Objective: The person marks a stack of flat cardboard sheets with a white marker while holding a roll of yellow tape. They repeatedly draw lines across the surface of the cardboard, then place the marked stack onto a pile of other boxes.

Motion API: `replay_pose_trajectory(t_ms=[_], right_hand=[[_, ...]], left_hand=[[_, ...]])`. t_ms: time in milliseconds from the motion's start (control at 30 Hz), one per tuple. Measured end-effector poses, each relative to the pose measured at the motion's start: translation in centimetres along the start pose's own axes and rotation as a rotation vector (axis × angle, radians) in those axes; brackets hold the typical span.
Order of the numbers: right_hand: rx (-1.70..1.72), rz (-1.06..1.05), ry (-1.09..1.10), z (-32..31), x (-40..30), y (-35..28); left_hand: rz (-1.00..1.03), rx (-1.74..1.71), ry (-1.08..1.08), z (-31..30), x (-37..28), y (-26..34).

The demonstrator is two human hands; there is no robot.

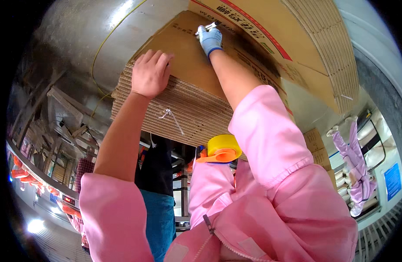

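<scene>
A stack of flattened corrugated cardboard boxes [188, 108] lies in front of me, its top sheet printed with dark characters. My left hand [151, 73], bare, rests at the near left edge of this stack with its fingers curled; whether something is pinched under them is hidden. Farther off, my right hand [210, 39] wears a light blue glove with a dark blue cuff. It grips a small white, dark-tipped tool [211, 25], of a kind I cannot tell, over the top sheet. White string [170, 114] hangs at the stack's near side. Below is a yellow tape roll [223, 144] on an orange dispenser.
More flattened boxes [332, 49] lean upright behind and to the right. A yellow cord [97, 55] runs along the grey floor at the left. A person in pink [355, 160] stands at the far right near stacked white sacks. Metal racks stand at the left.
</scene>
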State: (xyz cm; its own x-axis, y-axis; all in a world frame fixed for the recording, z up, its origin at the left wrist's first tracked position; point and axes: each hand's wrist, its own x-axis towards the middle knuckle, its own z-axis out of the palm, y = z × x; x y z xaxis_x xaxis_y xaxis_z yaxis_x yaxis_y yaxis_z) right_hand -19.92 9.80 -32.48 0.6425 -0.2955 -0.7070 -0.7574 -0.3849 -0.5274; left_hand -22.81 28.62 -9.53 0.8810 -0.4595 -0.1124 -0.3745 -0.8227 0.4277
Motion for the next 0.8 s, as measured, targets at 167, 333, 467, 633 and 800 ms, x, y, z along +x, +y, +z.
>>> replay_pose_trajectory(t_ms=[167,333,467,633,800], right_hand=[[0.119,-0.089,0.284,-4.1,1.5,3.8],[0.056,0.096,0.246,-9.7,-2.8,7.2],[0.311,0.193,0.206,-10.2,-2.5,8.8],[0.191,0.14,0.095,-10.1,-1.7,9.4],[0.331,-0.107,0.219,-13.2,-5.6,6.3]], left_hand=[[0.006,-0.025,0.018,0.3,1.0,0.5],[-0.024,0.026,0.0,-0.9,-0.1,-0.1],[-0.043,-0.011,-0.047,-0.6,-0.1,0.0],[-0.05,0.01,-0.066,-0.1,0.1,0.2],[-0.024,0.023,-0.022,0.2,0.0,0.2]])
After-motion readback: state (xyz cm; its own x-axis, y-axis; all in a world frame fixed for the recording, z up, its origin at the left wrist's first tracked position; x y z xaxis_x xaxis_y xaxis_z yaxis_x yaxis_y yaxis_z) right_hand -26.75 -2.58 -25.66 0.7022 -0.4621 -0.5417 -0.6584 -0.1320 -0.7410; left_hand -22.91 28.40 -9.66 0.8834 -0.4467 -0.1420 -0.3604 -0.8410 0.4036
